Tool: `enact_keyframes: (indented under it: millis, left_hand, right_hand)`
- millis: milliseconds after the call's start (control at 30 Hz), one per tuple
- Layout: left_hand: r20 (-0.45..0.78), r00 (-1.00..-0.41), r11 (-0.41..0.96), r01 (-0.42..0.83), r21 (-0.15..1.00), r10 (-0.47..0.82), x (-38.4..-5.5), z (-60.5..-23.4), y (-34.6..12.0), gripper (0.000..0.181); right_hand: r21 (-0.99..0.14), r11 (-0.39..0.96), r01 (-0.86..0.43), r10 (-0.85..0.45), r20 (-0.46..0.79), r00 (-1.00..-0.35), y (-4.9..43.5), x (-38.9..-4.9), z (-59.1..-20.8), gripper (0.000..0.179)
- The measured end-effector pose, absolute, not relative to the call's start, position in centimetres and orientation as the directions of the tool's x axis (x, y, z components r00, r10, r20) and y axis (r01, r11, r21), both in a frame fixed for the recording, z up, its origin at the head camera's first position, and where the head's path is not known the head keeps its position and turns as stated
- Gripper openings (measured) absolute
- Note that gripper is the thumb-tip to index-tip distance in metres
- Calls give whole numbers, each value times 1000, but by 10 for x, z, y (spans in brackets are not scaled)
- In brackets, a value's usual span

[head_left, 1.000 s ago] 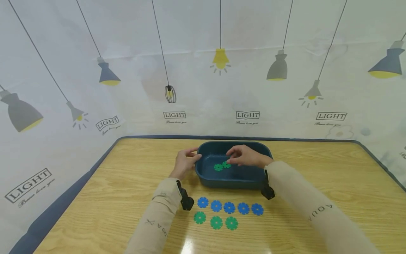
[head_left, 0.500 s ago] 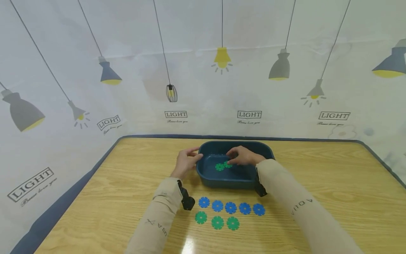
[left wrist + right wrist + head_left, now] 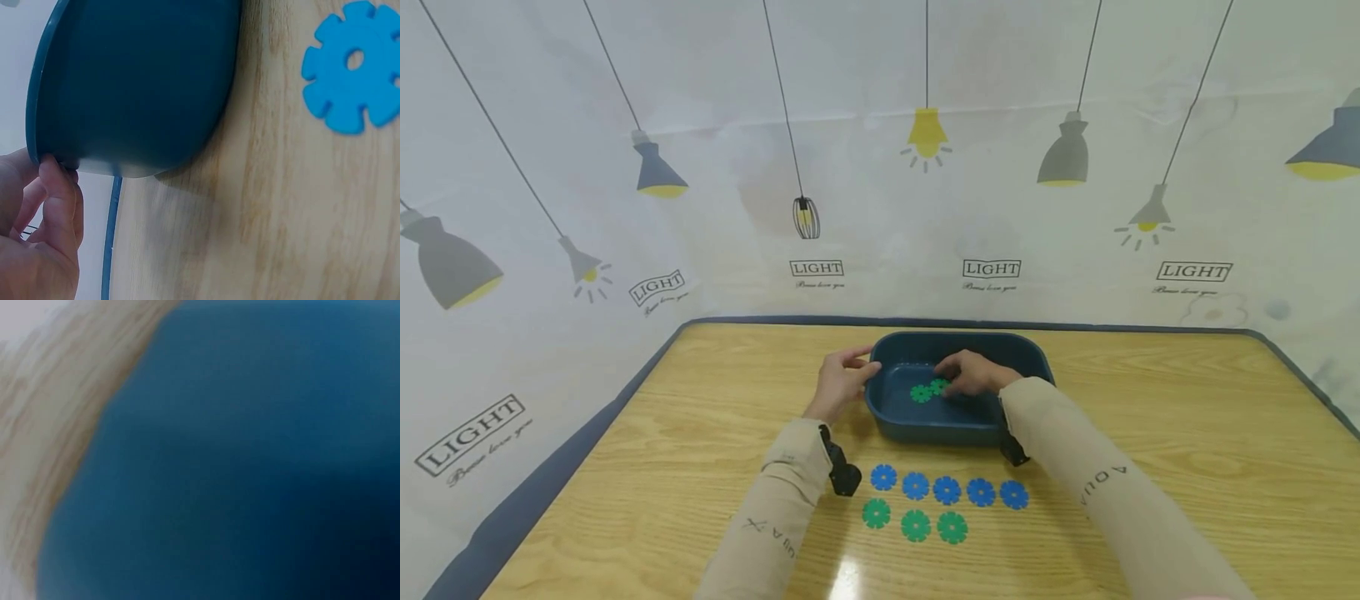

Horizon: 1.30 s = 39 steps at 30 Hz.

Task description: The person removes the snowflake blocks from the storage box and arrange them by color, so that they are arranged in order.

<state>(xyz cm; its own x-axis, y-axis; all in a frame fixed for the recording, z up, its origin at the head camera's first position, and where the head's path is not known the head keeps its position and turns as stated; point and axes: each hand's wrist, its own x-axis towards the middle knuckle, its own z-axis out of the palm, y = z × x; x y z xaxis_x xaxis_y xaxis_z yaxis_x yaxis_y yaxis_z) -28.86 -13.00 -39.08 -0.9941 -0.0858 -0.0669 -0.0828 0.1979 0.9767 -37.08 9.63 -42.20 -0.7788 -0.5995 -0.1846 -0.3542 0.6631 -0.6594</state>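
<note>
My left hand (image 3: 841, 385) grips the left end of a dark blue-green plastic tub (image 3: 925, 433). In the left wrist view, the fingers and thumb of that hand (image 3: 50, 225) meet at the tub's rim (image 3: 37, 94). My right hand (image 3: 973, 372) is down inside the tub, its fingertips at a green notched disc (image 3: 938, 386), a flower-shaped building piece. Whether they pinch it is unclear. Beside it on the tub floor lies another green disc (image 3: 921, 393). The right wrist view is filled by the blurred tub wall (image 3: 206, 456); the hand does not show there.
In front of the tub, a row of several blue notched discs (image 3: 947, 490) lies on the wooden table (image 3: 700, 467). Nearer is a row of three green discs (image 3: 916, 525). A printed cloth backdrop (image 3: 880, 208) rises behind the table.
My right hand has dipped lower into the tub toward the green disc, and its forearm has swung left. The left hand keeps its hold on the rim. The view has shifted slightly.
</note>
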Motion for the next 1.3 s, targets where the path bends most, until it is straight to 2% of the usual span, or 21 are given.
enact_keyframes:
  millis: [133, 300, 433, 967, 1300]
  left_hand:
    - [-66, -993, 198, -84, 977, -93, -289, -390, -130, 36]
    - [-67, -993, 199, -86, 976, -97, -289, -390, -130, 35]
    - [-61, -994, 204, -79, 976, -93, -289, -391, -130, 35]
    - [-56, -996, 203, -70, 977, -73, -289, -391, -129, 36]
    - [-55, -995, 206, -71, 976, -82, -290, -391, -131, 36]
  right_hand:
    - [-621, 683, -385, -604, -183, -776, 98, -381, -433, 42]
    - [-579, 731, -361, -546, -180, -818, 89, -346, -400, 33]
    - [-569, 738, -363, -532, -160, -831, 89, -334, -390, 29]
    - [-616, 744, -259, -479, -223, -849, 93, -331, -390, 25]
    - [-612, 737, -288, -487, -185, -853, 102, -328, -386, 19]
